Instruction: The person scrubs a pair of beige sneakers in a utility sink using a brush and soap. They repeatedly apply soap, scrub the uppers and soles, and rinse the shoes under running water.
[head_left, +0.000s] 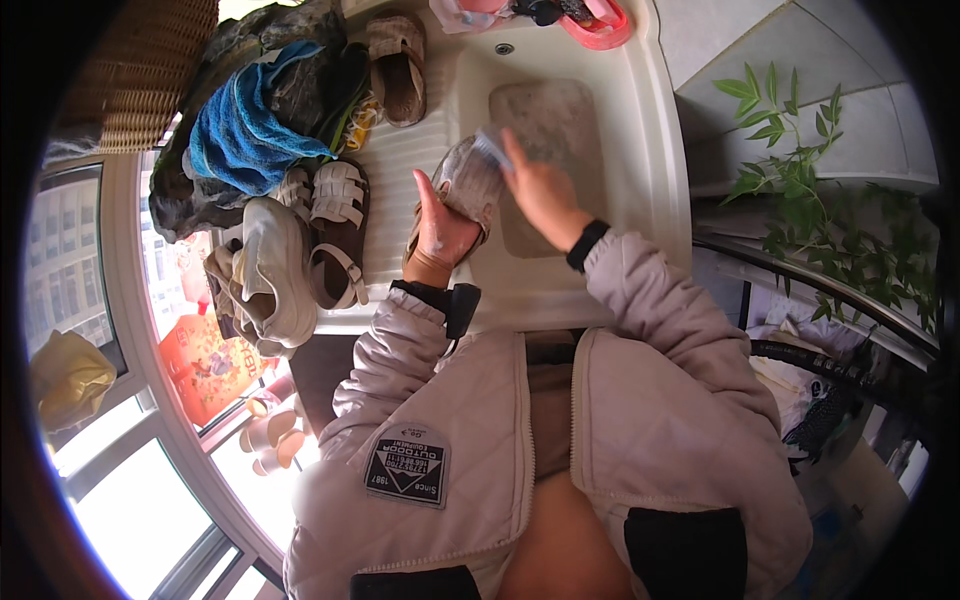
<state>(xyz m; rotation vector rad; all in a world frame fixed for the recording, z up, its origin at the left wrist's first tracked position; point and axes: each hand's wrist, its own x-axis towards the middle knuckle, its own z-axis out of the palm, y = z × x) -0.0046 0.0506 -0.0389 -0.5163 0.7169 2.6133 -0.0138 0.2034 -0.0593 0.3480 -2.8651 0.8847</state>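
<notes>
My left hand (448, 232) holds a brown slide sandal (474, 187), with the thumb raised at its side and the other fingers hidden. Whitish suds coat the sandal's upper and spot my skin. Against the toe end, my right hand (546, 196) presses a pale scrub brush (491, 148). The sandal is tilted over the inner edge of a cream laundry sink (480, 289). Cloudy grey-brown water (551, 112) lies in the basin to the right. A similar brown slide (397, 71) rests on the ribbed washboard beyond.
White strapped sandals (341, 199) and whitish sneakers (277, 270) line the left edge. A blue towel (251, 124) drapes over a dark rock (176, 199). Pink slippers (596, 30) sit at the sink's far end. A leafy plant (802, 172) hangs near a metal rail (862, 300) at right.
</notes>
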